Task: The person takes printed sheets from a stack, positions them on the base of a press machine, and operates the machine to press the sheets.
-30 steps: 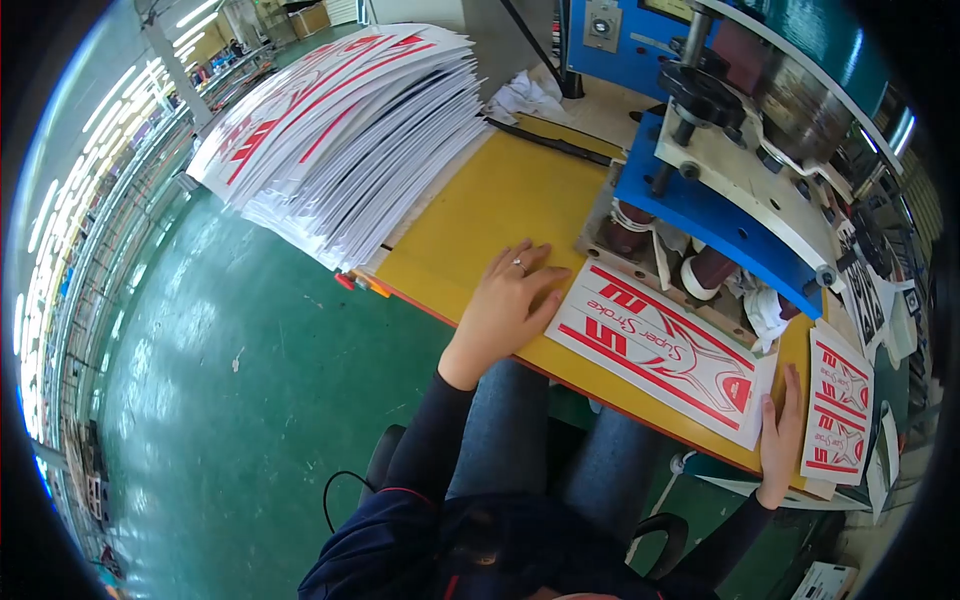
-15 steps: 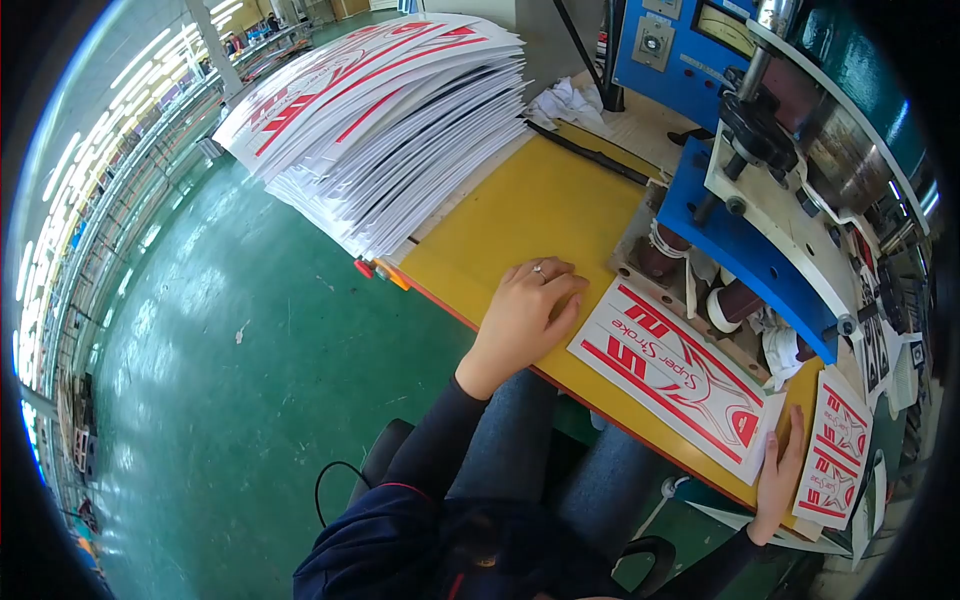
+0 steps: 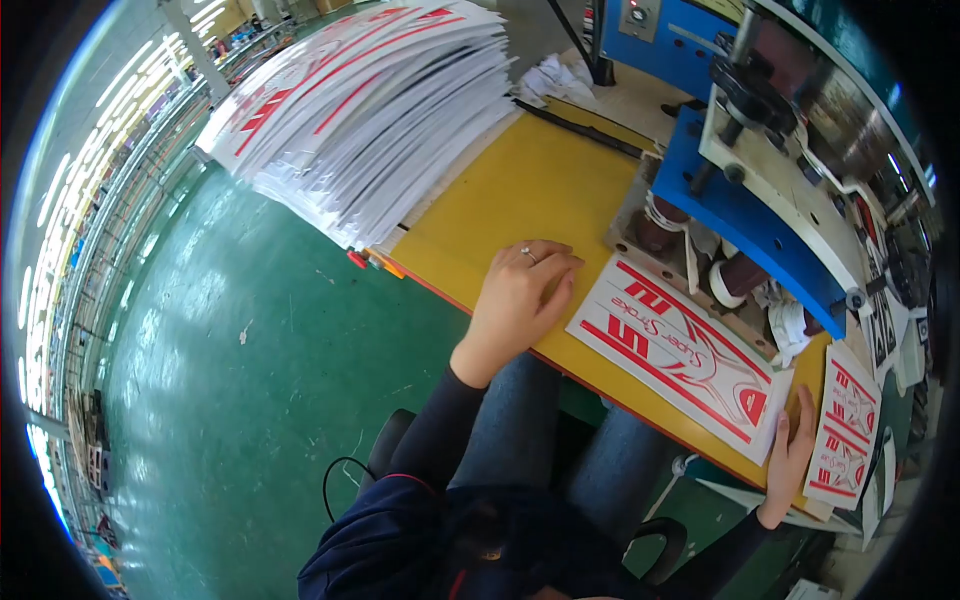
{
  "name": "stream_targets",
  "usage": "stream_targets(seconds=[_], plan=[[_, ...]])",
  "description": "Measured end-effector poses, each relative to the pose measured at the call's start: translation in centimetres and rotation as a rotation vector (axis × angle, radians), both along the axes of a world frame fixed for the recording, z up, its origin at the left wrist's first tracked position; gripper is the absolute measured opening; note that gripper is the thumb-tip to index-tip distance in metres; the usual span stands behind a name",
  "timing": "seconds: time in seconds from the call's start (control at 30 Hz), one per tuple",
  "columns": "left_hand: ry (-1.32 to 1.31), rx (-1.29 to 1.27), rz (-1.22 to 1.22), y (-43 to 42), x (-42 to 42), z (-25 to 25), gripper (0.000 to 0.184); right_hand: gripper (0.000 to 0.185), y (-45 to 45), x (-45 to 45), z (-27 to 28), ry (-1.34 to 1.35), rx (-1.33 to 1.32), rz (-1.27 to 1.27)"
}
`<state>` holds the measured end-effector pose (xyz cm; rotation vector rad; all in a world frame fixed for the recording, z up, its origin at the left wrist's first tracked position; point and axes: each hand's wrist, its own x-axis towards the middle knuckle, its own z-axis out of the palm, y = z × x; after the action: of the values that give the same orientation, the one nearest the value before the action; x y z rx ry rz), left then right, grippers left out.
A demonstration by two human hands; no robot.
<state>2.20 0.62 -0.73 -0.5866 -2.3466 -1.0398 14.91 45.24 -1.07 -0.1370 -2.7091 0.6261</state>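
A white sheet with red "Super Stroke" print [image 3: 680,350] lies flat on the yellow tabletop [image 3: 510,200], along the front of the machine's metal base. My left hand [image 3: 520,300], with a ring on one finger, rests on the yellow surface just left of the sheet, its fingers bent and apart, holding nothing. Beside the sheet's right end is my right hand [image 3: 790,450], fingers apart, thumb at the sheet's edge. Another printed sheet [image 3: 845,430] lies to the right of that hand.
A tall stack of printed sheets [image 3: 380,130] stands at the table's left. The machine's blue plate [image 3: 745,220] hangs over dark rollers with white wrapping. A blue control box [image 3: 665,40] and crumpled white cloth [image 3: 553,80] are behind. Green floor [image 3: 250,330] lies left.
The camera view has shifted slightly. Both hands stay beside the sheet, which keeps its place against the machine base.
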Motion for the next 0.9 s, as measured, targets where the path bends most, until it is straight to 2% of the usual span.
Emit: stream_targets(seconds=[0.1,0.2,0.27,0.33,0.5,0.57,0.7,0.8,0.9], plan=[[-0.005,0.023,-0.133,-0.1,1.1,0.7,0.02,0.04,-0.5,0.7,0.8,0.058,-0.056,-0.007],[0.031,-0.096,-0.205,-0.7,2.7,0.4,0.022,0.031,-0.9,2.5,0.7,0.147,-0.174,0.066],[-0.047,-0.138,-0.238,-1.5,3.7,0.5,0.026,0.026,-1.5,3.8,1.0,0.098,-0.159,0.127],[-0.093,-0.219,-0.249,-2.0,4.5,0.8,0.031,0.02,-2.4,5.0,1.5,0.064,-0.154,0.077],[-0.091,-0.384,-0.17,-2.1,5.6,1.3,0.035,0.026,-3.1,6.2,2.2,0.055,-0.098,0.116],[-0.102,-0.376,-0.153,-1.9,5.8,1.2,0.035,0.032,-3.2,6.5,2.5,0.039,-0.07,0.108],[-0.08,-0.436,-0.106,-1.8,5.8,1.2,0.031,0.032,-3.7,6.5,2.4,0.023,-0.099,0.086],[-0.062,-0.482,-0.056,-1.3,5.3,1.6,0.03,0.034,-3.1,6.3,2.3,0.056,0.101,0.061],[-0.044,-0.531,-0.004,-0.1,3.8,1.9,0.031,0.034,-3.0,5.0,2.7,0.039,0.182,0.056]])
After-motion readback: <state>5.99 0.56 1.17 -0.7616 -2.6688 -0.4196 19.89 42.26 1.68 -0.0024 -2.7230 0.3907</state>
